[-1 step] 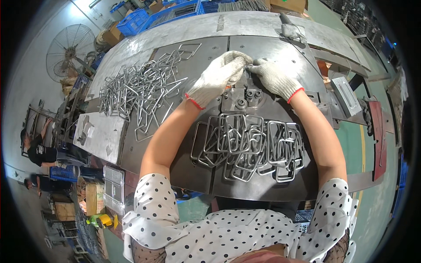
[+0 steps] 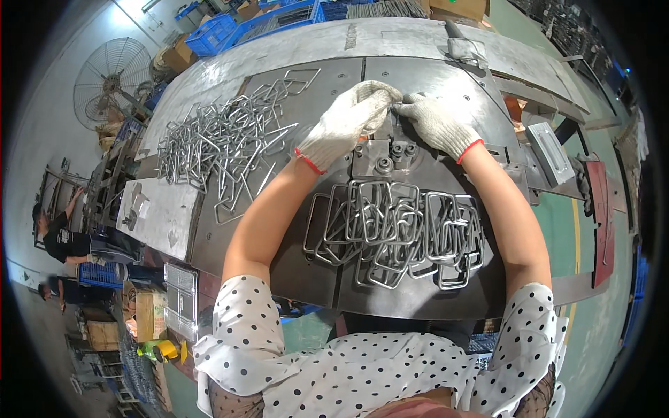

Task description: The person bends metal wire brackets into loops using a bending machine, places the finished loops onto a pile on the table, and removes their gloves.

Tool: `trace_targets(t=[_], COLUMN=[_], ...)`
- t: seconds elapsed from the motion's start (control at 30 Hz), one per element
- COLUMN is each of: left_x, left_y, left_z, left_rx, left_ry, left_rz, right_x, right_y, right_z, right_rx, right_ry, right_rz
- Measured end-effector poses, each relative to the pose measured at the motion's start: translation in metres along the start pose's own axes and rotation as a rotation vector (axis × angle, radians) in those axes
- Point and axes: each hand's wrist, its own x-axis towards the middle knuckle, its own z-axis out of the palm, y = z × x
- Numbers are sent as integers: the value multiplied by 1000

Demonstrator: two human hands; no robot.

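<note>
Right over the worktop [image 2: 411, 73], two hands in pale knitted gloves with red cuffs are meeting just beyond a small bolted metal fixture [image 2: 382, 160]. The left hand [image 2: 355, 117] is holding its fingers bent inward, with its back arching upward; the right hand [image 2: 437, 124] is resting close beside it, thumb and fingers gathering narrowly at the same spot. Their fingertips are hiding whatever lies between them, so I cannot tell whether either one is gripping a piece.

Nearer the person's body, between the two forearms, a heap of rectangular wire frames [image 2: 383, 212] is lying on the metal surface, many of them overlapping and some leaning on others. Off to the left, beyond the left forearm, a larger tangle of bent wire pieces [image 2: 226, 132] is spreading across the worktop, well apart from that heap.

White sleeves with dark dots [image 2: 247, 310] are covering the upper arms. At the far side, blue crates [image 2: 210, 36] are standing past the worktop's edge, and a big caged fan [image 2: 110, 85] is standing by the wall on the left. Farther down that side, a co-worker in dark clothing [image 2: 67, 244] is reaching out an arm.
</note>
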Motion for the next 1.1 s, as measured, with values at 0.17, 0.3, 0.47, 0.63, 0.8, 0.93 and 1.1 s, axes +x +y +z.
trace_targets(t=[0.17,0.3,0.47,0.63,0.8,0.93,1.1], left_x=[-2,-1,-2,-3,-3,-4,-3], left_y=[5,4,5,7,8,7,4], left_z=[2,4,4,8,7,4,4], left_rx=[-2,-30,-37,-4,-46,-63,-28], left_ry=[-15,0,-37,5,-52,-41,-35], left_rz=[-18,6,26,40,14,-1,17], right_x=[-3,-2,-3,-2,-4,-3,-3], right_y=[-6,-15,-13,-9,1,-12,-12], right_z=[-8,-18,-16,-11,-5,-18,-22], right_rx=[-30,-21,-31,11,28,47,1], right_ry=[-23,-64,-52,-44,10,-17,-112], right_rz=[10,53,47,41,-18,-24,66])
